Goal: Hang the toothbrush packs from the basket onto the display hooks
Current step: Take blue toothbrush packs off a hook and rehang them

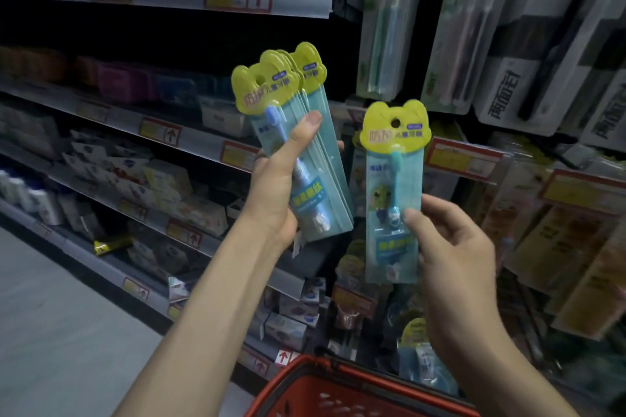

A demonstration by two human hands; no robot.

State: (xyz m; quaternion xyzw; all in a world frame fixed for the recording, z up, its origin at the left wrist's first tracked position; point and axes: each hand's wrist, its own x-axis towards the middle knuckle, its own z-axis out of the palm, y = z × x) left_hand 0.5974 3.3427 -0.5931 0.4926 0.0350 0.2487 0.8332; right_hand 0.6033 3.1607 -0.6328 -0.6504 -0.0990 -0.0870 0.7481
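Yellow-topped stack of packs (332, 179) gripped by left fingers (303, 134); right fingers (421, 225) pinch 1 pack (393, 176).

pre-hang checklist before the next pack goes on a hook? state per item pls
1. Grip: right hand pinches single pack at its lower right part: ok.
2. Orientation: single pack upright, yellow header on top: ok.
3. Access: hang hole uncovered by fingers: ok.
4. Reserve: left hand grips stack of packs, apart from the single pack: ok.
5. Target: free hook in view: cannot tell, the rack is dim and blurred.
6. Clearance: basket low, below both hands: ok.
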